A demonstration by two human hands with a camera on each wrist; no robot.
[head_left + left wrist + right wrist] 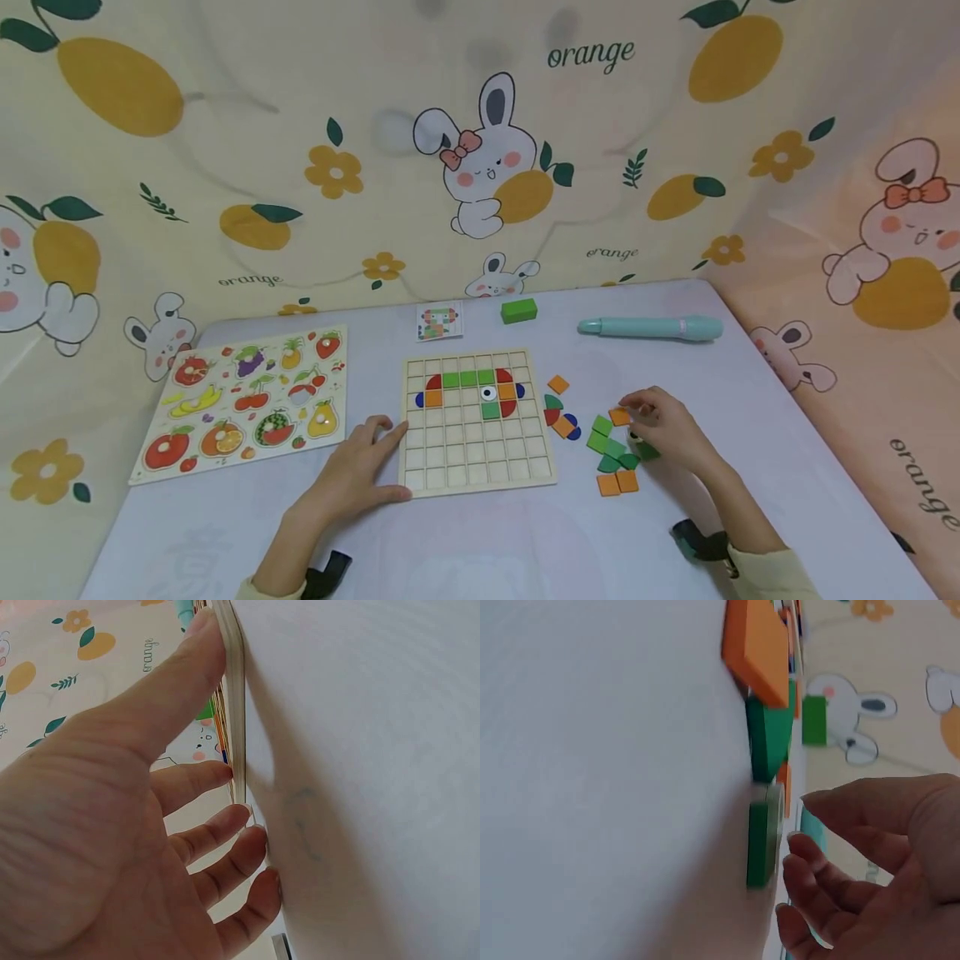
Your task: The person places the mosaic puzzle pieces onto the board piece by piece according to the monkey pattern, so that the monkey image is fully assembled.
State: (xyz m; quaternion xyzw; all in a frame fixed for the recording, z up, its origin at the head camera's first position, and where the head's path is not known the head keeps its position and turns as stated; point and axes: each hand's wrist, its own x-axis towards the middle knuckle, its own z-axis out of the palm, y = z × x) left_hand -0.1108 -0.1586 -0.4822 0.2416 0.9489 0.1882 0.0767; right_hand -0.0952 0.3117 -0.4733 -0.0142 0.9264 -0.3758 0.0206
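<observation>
A wooden grid board (442,458) lies on the table, bearing green, orange, red and blue pieces and one eye piece (489,393). My left hand (352,471) touches its left edge, thumb at the lower corner and index finger higher up; the left wrist view shows both against the rim. To the right of the board, my right hand (669,429) hovers over loose pieces, fingers loosely bent and nothing seen between them. Near its fingertips are an orange square (619,416), a green piece (759,844) and a pale round piece (778,817), partly hidden in the head view.
Left of the board lies a fruit picture board (262,417). Behind stand a pattern card (440,322) and a green block (519,311). A turquoise pen-shaped object (648,327) lies at the back right. More loose pieces (562,427) sit by the grid board's right edge.
</observation>
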